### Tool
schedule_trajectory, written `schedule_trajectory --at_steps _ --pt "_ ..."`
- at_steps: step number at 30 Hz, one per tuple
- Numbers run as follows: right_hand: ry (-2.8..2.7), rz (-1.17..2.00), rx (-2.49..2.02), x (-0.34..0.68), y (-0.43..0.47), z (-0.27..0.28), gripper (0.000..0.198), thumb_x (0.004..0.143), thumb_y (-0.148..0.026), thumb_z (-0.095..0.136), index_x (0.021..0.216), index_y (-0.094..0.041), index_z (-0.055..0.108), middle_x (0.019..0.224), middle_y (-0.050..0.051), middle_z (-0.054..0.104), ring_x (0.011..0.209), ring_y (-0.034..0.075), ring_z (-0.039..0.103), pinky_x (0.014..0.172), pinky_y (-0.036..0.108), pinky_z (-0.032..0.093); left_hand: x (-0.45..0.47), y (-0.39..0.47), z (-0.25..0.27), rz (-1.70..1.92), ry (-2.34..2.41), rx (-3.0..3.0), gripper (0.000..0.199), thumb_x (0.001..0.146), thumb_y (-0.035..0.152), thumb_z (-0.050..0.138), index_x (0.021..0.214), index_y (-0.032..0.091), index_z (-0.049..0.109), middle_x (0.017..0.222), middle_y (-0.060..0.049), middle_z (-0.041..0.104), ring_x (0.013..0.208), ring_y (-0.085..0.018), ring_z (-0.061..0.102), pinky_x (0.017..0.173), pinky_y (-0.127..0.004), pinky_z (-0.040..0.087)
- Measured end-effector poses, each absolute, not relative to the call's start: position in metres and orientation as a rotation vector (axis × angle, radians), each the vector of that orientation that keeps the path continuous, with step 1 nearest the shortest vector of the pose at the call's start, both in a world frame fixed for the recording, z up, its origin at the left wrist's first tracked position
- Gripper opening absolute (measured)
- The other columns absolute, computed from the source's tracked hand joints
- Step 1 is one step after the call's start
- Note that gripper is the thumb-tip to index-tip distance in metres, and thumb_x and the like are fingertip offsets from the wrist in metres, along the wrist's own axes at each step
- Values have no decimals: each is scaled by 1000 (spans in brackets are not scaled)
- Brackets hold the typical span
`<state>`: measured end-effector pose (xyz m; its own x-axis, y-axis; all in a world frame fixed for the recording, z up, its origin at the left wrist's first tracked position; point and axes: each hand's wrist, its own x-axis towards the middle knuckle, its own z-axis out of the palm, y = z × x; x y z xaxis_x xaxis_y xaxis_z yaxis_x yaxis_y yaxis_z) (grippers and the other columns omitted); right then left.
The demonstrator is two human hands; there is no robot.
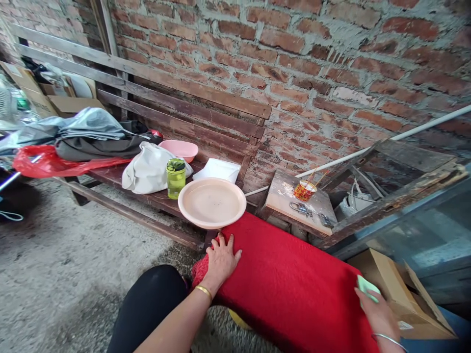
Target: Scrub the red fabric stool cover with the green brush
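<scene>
A long red cloth [287, 274] lies stretched out in front of me over what looks like a bench. My left hand [222, 257] presses flat on its near left end, fingers spread, beside a bunched edge of the fabric. Over at the cloth's right end, my right hand [379, 311] is closed around a small pale green block [367, 286]; whether it is soap or a sponge I cannot tell. Just beyond my left hand stands a pale pink basin [212, 221] with what looks like cloudy water inside.
A slatted wooden bench [184, 103] holds a green bottle [176, 179], a white bag [145, 169] and a pink bowl [183, 148]. A small wooden table [274, 198] carries a red cup [304, 192] and padlocks [301, 209]. At right sits a cardboard box [393, 289].
</scene>
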<state>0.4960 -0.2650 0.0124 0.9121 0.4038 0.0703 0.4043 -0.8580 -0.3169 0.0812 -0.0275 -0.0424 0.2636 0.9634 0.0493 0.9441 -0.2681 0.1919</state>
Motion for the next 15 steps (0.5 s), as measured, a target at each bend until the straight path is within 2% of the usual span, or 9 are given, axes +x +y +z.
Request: schedule_trajectory --at_steps 2,3,6,9,12,15 --pt "-745 46 -2703 452 -219 10 61 80 -56 42 114 -14 72 75 19 65 79 40 65 71 50 50 81 -27 -42 236 1818 2397 66 93 58 49 150 26 48 149 -23 46 122 -43 50 89 -51 44" --pt "-843 51 -2663 427 -195 7 64 82 -56 42 120 -13 69 79 17 65 82 37 65 73 48 51 81 -27 -41 234 1815 2397 66 93 58 49 150 25 48 149 -23 46 122 -43 50 89 -51 44" --pt "-1091 91 -2549 353 -134 -11 55 83 -55 51 122 -20 68 96 11 62 86 27 65 80 38 51 80 -27 -41 218 1809 2396 65 93 58 49 150 26 48 149 -22 46 122 -42 50 89 -52 45" --pt "-1352 115 -2419 303 -101 -31 41 85 -47 58 120 -30 70 103 6 59 95 22 63 88 31 48 80 -26 -44 193 1817 2397 66 93 59 48 151 26 47 151 -22 45 123 -42 49 90 -52 44" --pt "-1457 106 -2384 293 -95 -40 36 84 -41 63 119 -34 70 105 4 58 101 21 61 93 29 45 81 -24 -48 174 1822 2401 67 93 60 46 152 25 45 152 -22 43 124 -42 48 90 -53 44" --pt "-1381 84 -2473 323 -118 -37 38 85 -41 61 120 -31 70 104 5 58 97 21 62 91 31 47 81 -23 -50 177 1815 2401 67 94 59 46 152 25 45 152 -22 42 124 -42 48 90 -52 45"
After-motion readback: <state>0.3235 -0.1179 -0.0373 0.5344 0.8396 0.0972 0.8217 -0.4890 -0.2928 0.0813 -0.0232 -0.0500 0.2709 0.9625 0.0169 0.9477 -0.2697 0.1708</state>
